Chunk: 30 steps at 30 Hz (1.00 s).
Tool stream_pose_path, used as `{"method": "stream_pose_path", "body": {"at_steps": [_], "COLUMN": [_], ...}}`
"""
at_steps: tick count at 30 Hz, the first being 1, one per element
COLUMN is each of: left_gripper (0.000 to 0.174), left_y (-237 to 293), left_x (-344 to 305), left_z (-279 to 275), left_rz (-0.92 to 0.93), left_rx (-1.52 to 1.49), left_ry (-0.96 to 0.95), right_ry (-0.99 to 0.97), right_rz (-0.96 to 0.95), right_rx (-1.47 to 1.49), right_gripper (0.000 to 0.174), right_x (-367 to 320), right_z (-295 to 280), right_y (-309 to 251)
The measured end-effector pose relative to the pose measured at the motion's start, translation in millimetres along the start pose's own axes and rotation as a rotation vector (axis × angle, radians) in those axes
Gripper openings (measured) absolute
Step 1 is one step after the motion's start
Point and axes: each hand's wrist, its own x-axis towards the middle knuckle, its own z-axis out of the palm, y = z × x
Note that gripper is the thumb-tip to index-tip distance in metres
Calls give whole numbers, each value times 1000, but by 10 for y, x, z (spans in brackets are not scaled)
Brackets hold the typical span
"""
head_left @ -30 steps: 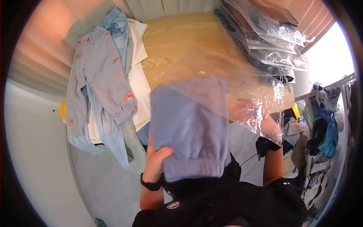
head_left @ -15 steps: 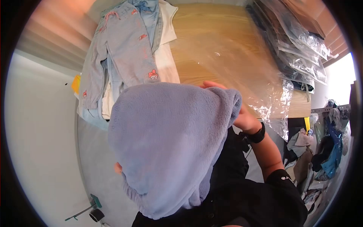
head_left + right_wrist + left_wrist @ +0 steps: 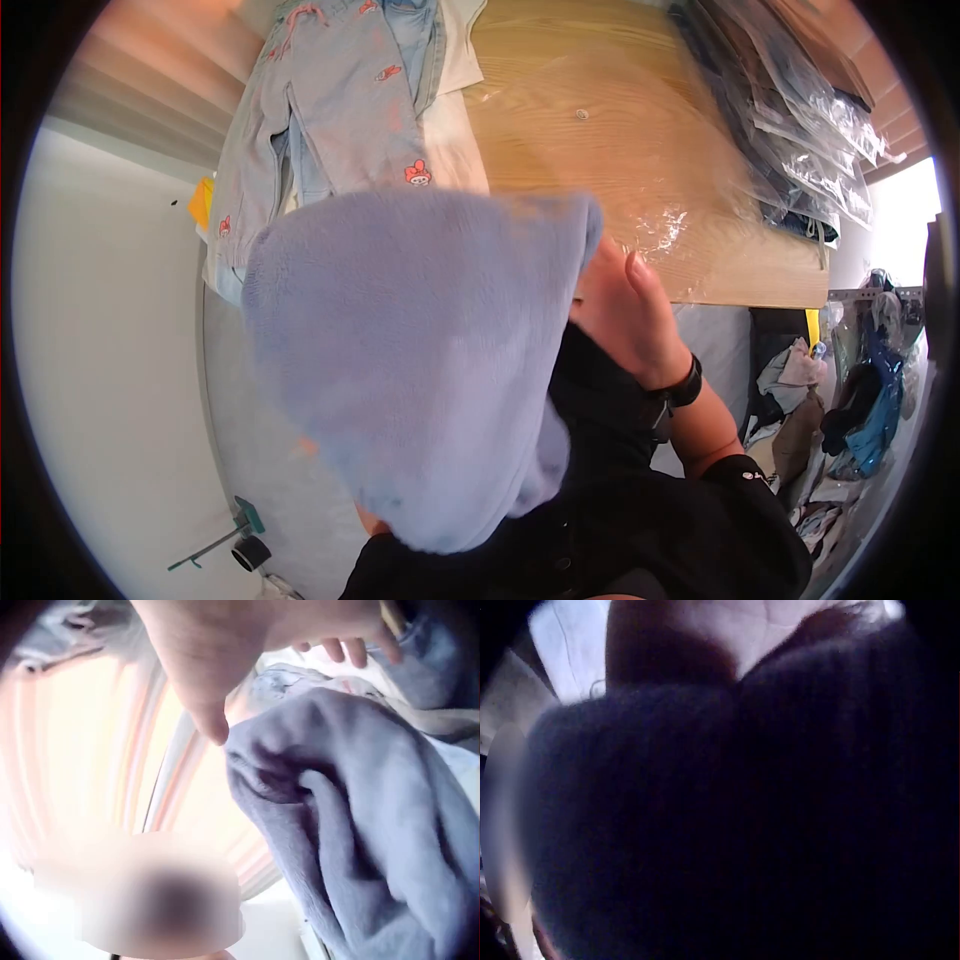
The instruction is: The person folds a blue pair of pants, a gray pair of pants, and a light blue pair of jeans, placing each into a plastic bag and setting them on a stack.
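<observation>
A folded blue-grey fleece garment (image 3: 410, 340) hangs in front of the person's chest, blurred in the head view. My left hand (image 3: 697, 637) holds it from beneath and behind. Most of that hand is hidden by the cloth; only a bit of fingertip shows at its left edge in the head view. My right hand (image 3: 632, 310) is beside the garment's upper right corner, fingers extended and thumb apart. In the right wrist view, its thumb is right at the folded edge of the fleece. A clear plastic bag (image 3: 665, 235) lies on the wooden table (image 3: 560, 60).
Light-blue trousers (image 3: 340, 120) with red cartoon patches lie over other clothes at the table's left. Bagged garments (image 3: 790, 120) are stacked at the back right. Hanging clothes (image 3: 870, 390) fill a rack on the right. A green-headed tool (image 3: 245, 515) is low on the left.
The plastic bag was lifted by the right hand and now lies on the table. The right hand came to the garment, then drew off its corner. The garment has turned and shifted left.
</observation>
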Motion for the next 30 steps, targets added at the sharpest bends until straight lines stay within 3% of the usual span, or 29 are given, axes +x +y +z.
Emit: {"method": "stream_pose_path", "body": {"at_steps": [2, 4, 6, 7, 9, 11, 12, 16, 18, 22, 24, 26, 27, 28, 30], "left_gripper": [69, 69, 68, 68, 61, 59, 57, 47, 37, 41, 48, 54, 60, 60, 64], "left_y": [42, 44, 86, 72, 51, -2, -21, -141, -167, -114, -91, -46, -1, 85, 301], "left_x": [264, 314, 554, 561, 570, 592, 586, 669, 768, 778, 755, 762, 734, 740, 769], "left_z": [-144, -19, 275, 299, 312, 272, 261, 484, 690, 1153, 1272, 1378, 1357, 1405, 1518], "left_rz": [15, 19, 49, 45, -160, -248, -338, -272, 1, 216, 229, 210, 256, 254, 107], "left_rx": [45, 63, 452, 447, -107, -178, -243, -59, 442, 862, 889, 629, 731, 721, 678], "left_ry": [-23, -25, 238, 246, 394, 496, 590, 579, 602, 629, 595, 424, 184, 148, -206], "right_ry": [-70, 9, -76, -38, -9, 21, 25, -9, -37, -134, -158, -158, -187, -152, -143], "right_rz": [352, 415, 422, 480, 524, 568, 484, 254, 231, 69, 86, 50, 20, 11, -38], "right_rx": [271, 95, -176, -254, -269, -286, -369, -665, -754, -870, -844, -731, -827, -839, -783], "right_gripper": [74, 79, 80, 77, 75, 73, 72, 64, 61, 56, 61, 71, 88, 88, 99], "right_x": [-37, -99, -40, -17, 12, 19, 0, -58, -96, -242, -316, -434, -429, -432, -443], "right_z": [-50, -69, -25, -42, -37, -27, -29, -85, -26, 115, 231, 284, 228, 207, 177], "right_y": [136, 133, 103, 112, 145, 208, 275, 438, 409, 337, 184, 130, 122, 83, -2]}}
